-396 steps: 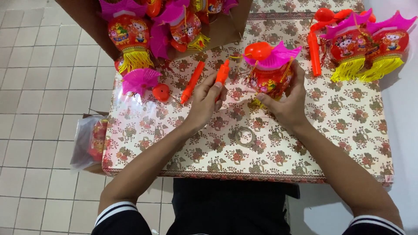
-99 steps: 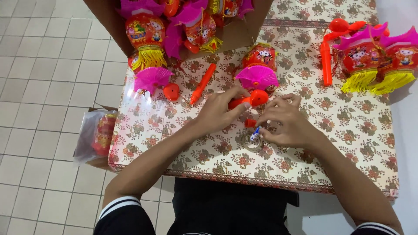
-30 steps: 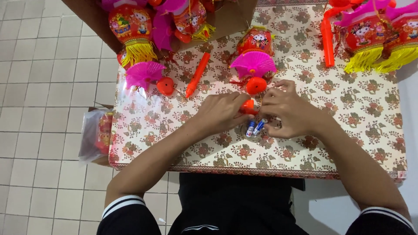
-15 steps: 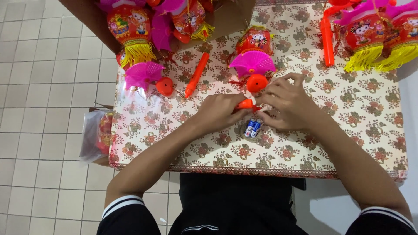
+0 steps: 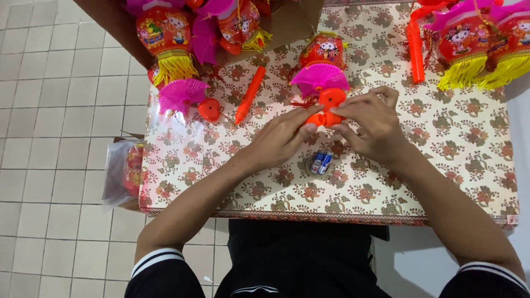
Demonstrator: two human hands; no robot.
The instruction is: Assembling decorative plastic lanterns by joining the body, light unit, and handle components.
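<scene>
Both hands on the little orange lantern base, mid table.

Left hand and right hand each have a pinching grip on the orange base, just below the pink-fanned lantern; two small batteries lie close by on the table.

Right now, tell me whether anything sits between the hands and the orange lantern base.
Nothing visible does. The left hand and right hand both already touch the orange lantern base; the batteries lie apart, nearer the person.
</scene>
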